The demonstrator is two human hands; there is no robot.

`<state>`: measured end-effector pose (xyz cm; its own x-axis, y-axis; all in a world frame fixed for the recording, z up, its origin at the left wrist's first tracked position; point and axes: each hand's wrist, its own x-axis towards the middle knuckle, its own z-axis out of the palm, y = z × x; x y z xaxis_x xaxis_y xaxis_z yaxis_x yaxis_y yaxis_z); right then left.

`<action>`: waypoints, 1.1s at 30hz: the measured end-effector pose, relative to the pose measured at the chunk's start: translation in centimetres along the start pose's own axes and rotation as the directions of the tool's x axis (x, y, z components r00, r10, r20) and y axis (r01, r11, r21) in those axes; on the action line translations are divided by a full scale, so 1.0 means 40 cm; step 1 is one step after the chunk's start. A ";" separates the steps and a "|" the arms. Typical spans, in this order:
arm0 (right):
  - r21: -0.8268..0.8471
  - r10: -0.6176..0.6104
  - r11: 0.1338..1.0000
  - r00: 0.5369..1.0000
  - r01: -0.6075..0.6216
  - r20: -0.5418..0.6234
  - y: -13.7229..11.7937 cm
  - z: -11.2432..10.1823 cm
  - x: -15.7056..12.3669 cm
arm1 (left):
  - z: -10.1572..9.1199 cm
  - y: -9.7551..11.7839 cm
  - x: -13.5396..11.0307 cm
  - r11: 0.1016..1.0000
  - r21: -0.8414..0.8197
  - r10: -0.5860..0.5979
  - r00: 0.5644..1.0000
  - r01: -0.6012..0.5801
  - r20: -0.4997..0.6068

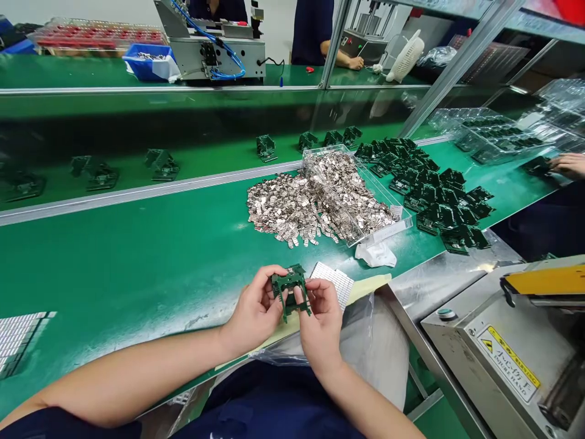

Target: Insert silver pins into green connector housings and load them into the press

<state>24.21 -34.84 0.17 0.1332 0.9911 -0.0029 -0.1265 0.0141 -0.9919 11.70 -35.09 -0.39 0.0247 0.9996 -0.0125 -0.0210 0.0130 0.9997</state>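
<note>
Both my hands hold one small dark green plastic part (289,285) near the front edge of the green bench. My left hand (254,311) pinches its left side with thumb and fingers closed. My right hand (321,317) grips the right side, thumb pressed on the part's middle. A sheet of small silver pieces (336,281) lies just right of my hands. A heap of small silver metal clips (292,210) spills from a clear plastic tray (393,228) beyond. A pile of the same green parts (439,195) lies to the right.
A conveyor belt (137,161) behind carries several green parts. A metal machine with a yellow warning label (509,360) stands at the right. Another person's hand (569,163) rests at the far right by clear trays (484,131). People stand at the back bench beside a machine (214,52).
</note>
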 end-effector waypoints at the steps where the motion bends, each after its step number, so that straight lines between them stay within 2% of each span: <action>1: -0.006 -0.011 1.000 1.000 0.011 0.009 0.000 -0.001 0.000 | 0.001 0.001 0.000 1.000 -0.010 -0.004 1.000 0.004 0.000; 4: -0.012 -0.027 1.000 0.999 0.028 0.031 0.000 -0.005 -0.001 | 0.003 0.006 -0.001 1.000 -0.022 -0.011 1.000 0.012 0.008; 14: -0.062 -0.057 0.996 0.998 0.056 -0.017 0.019 -0.004 -0.015 | 0.006 0.028 -0.001 0.998 -0.063 -0.032 0.999 0.032 0.001; 23: -0.018 -0.117 0.993 0.993 0.117 -0.025 0.005 0.010 -0.019 | 0.007 0.035 -0.005 0.996 -0.083 -0.027 1.000 0.028 0.014; 28: -0.013 -0.068 0.998 0.997 0.068 -0.024 -0.009 0.006 -0.021 | 0.008 0.032 -0.005 0.986 -0.156 -0.049 0.996 0.061 0.080; 33: -0.024 -0.031 0.999 0.998 0.029 -0.051 -0.020 -0.003 -0.019 | 0.006 0.040 -0.004 0.983 -0.158 -0.070 0.989 0.091 0.132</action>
<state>24.34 -35.62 0.95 0.1869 0.9821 0.0210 -0.0985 0.0400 -0.9943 11.91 -35.26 1.23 0.1582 0.9842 -0.0798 -0.1765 0.1077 0.9784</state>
